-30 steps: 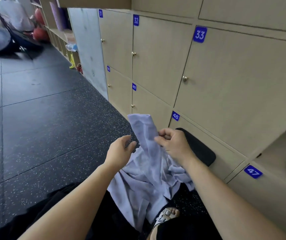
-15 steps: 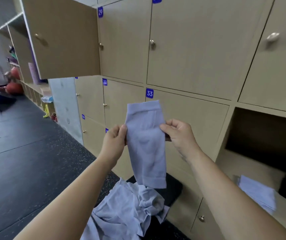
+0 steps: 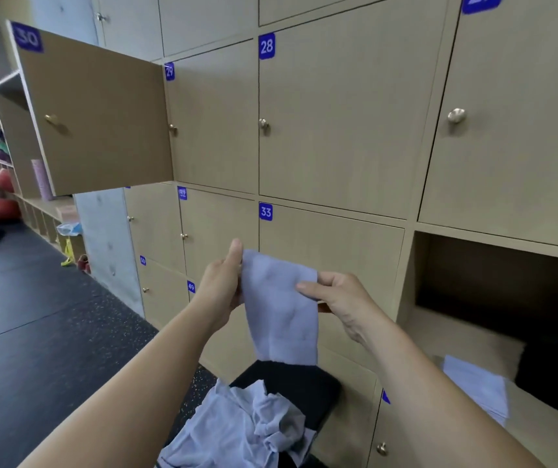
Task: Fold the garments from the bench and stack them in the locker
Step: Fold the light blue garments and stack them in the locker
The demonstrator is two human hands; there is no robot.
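Pale lilac-blue garment (image 3: pixel 282 309), soft knit, held up at chest height in front of locker door 33 (image 3: pixel 331 251). It hangs as a narrow folded strip, upper edge stretched between both hands, lower end dropping to just above the bench. Fabric smooth, with a few shallow dents near the middle.

Left hand (image 3: pixel 220 292) pinches the strip's upper left edge, thumb raised against the cloth. Right hand (image 3: pixel 342 298) clamps the right edge, thumb across the front, fingers behind. Hands close together, with only the strip's width between them.

Below: black padded bench (image 3: pixel 318 386) set against the locker wall. A crumpled heap of same-coloured garments (image 3: pixel 237 430) lies on it, unfolded.

Open locker (image 3: pixel 500 298) at right, dark inside; a flat folded pale garment (image 3: pixel 473 386) rests on its floor near the front edge.

Locker wall in light wood, small metal knobs, blue number tags. Door 30 (image 3: pixel 92 109) swung open at upper left. Floor (image 3: pixel 34 332) dark speckled rubber. Open shelving with red balls far left, blurred.
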